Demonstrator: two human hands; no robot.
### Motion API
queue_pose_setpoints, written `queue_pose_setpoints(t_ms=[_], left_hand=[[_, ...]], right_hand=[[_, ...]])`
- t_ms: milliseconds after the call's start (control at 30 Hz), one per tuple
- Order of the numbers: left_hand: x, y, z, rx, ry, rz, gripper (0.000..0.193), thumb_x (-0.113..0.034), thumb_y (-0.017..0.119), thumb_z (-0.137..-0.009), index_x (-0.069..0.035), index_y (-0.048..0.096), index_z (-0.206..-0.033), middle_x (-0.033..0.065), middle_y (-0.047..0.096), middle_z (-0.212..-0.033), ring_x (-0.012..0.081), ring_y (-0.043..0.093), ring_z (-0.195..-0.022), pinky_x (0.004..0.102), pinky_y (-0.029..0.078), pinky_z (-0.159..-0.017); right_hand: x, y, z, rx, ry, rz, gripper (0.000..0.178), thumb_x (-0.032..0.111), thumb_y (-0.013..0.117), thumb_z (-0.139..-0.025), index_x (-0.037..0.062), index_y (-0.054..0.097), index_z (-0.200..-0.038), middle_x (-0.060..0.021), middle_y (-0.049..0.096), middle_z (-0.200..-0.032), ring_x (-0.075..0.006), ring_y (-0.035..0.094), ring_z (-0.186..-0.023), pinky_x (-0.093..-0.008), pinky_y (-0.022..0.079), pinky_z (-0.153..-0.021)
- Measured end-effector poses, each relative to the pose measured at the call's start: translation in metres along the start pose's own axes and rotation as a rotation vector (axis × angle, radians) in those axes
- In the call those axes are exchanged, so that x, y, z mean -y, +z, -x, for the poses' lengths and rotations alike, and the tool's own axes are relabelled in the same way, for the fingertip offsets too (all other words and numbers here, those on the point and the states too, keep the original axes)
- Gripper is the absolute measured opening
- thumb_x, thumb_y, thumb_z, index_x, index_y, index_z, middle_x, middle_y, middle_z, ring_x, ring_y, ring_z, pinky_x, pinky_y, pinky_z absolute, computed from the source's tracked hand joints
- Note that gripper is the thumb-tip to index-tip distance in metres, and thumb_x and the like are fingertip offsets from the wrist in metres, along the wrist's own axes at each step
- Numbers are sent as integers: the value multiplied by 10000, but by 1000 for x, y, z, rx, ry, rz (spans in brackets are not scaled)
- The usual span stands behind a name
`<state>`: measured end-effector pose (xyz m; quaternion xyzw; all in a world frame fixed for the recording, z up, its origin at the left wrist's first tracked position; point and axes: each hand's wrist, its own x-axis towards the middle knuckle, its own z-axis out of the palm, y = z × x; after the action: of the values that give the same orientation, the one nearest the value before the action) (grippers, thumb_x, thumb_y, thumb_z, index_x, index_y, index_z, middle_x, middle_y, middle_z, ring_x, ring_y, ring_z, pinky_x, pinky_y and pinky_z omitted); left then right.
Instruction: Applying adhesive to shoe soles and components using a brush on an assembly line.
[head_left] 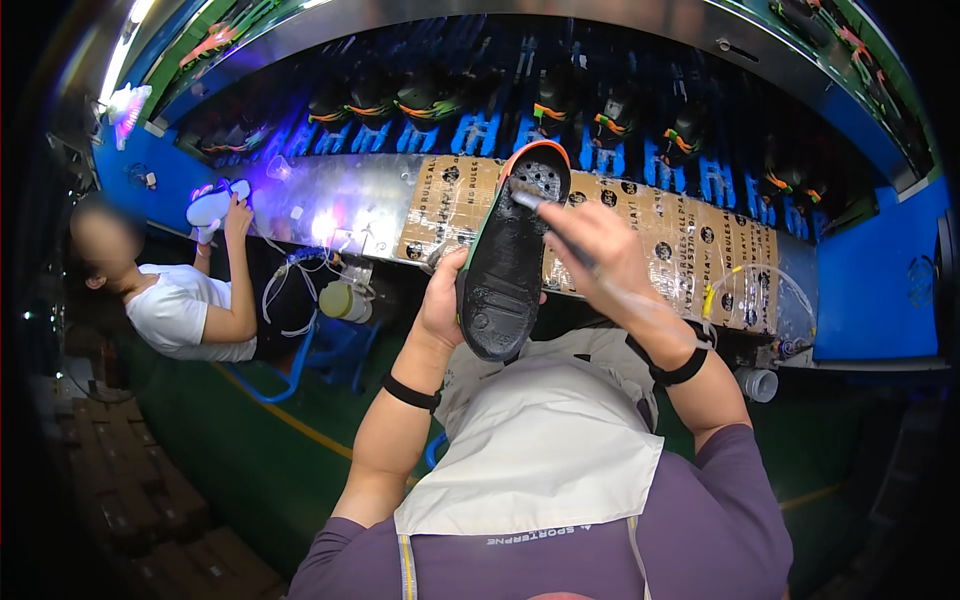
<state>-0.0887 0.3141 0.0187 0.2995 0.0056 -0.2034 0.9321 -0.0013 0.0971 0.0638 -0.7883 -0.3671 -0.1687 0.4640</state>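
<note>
My left hand (445,298) grips the side of a black shoe sole (497,270) with a coloured rim, orange at its far end and green along the left. The sole is tilted upright in front of my apron, its wide face toward me and small round holes near the far end. My right hand (608,262) is closed round the handle of a brush (527,194). The brush's tip touches the sole just below the holes. A clear tube (650,305) runs from the brush end along my right forearm. My left fingers behind the sole are mostly hidden.
Taped printed cardboard (655,215) covers part of the metal bench (370,195). Behind it, black shoes (425,98) sit on blue holders. On the left a co-worker (185,310) handles a white shoe (208,208). A pale pot (343,300) and a clear cup (757,384) hang at the bench's near edge.
</note>
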Motion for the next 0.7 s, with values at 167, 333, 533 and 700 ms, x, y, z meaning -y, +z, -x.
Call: queue_pose_setpoints(t_ms=[167, 333, 533, 700], left_hand=[[0, -19, 1, -160, 94, 49, 649, -430, 257, -1077, 32, 554, -1422, 211, 677, -1334, 323, 700, -1164, 482, 568, -1032], [0, -18, 0, -159, 110, 135, 673, -458, 255, -1076, 34, 548, -1429, 219, 670, -1340, 330, 688, -1185, 490, 566, -1032], [-2, -17, 3, -90, 88, 234, 708, -462, 224, -1069, 54, 506, -1462, 254, 654, -1347, 383, 678, -1194, 505, 558, -1049], [-4, -13, 10, 54, 13, 178, 733, -492, 225, -1048, 36, 510, -1468, 268, 654, -1338, 445, 675, -1174, 567, 553, -1038]], right_hand=[[23, -2, 9, 543, -311, -103, 344, 157, 780, -850, 93, 732, -1185, -60, 638, -869, -270, 651, -855, -407, 480, -761], [28, -11, -1, 411, -141, -184, 300, 126, 799, -862, 113, 755, -1158, -65, 659, -838, -269, 651, -823, -403, 486, -753], [27, -10, 0, 700, -256, -303, 285, 158, 777, -895, 92, 756, -1171, -66, 688, -891, -266, 661, -832, -407, 495, -774], [18, -4, -8, 282, 18, -250, 303, 122, 786, -889, 40, 741, -1177, -136, 721, -921, -309, 682, -823, -416, 535, -753]])
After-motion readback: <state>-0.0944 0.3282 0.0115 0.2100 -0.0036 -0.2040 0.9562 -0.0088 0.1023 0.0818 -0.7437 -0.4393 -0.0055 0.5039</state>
